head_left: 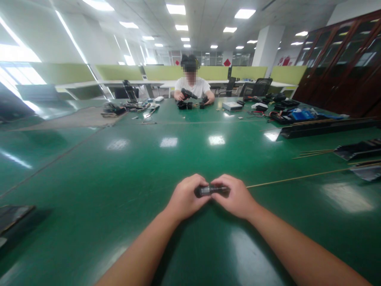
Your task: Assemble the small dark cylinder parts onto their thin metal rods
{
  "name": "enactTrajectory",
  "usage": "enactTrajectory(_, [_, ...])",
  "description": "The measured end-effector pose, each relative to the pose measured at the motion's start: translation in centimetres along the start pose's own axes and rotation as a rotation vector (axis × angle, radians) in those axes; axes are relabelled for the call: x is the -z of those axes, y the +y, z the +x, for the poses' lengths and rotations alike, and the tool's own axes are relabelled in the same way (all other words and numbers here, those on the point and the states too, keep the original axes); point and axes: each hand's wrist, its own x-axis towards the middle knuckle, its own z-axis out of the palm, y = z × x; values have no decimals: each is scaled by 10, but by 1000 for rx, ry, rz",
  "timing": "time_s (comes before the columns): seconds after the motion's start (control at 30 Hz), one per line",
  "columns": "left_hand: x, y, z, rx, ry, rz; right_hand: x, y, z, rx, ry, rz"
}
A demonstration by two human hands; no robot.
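Just above the green tabletop, my left hand [188, 196] and my right hand [236, 195] meet around a small dark cylindrical piece with a silver band [205, 191]. The left fingers wrap its thicker left end. My right thumb and fingers pinch the narrower right end, which partly shows between them. A thin brass-coloured rod [297, 177] stretches from beside my right hand toward the right edge of the table. Whether that rod joins the piece or only lies behind the hand, I cannot tell.
Across the green table [133, 159] sits a person [193, 85] holding a dark power drill [188, 94]. Black channels [330, 128] with more thin rods lie at the right. Tools and a blue bundle [303, 114] are behind them. A dark flat object [14, 216] lies at the left.
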Motion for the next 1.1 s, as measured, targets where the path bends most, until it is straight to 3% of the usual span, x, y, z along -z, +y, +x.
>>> enactTrajectory(1.1, [-1, 2, -2, -32, 1, -12, 3, -3, 0, 8, -63, -3])
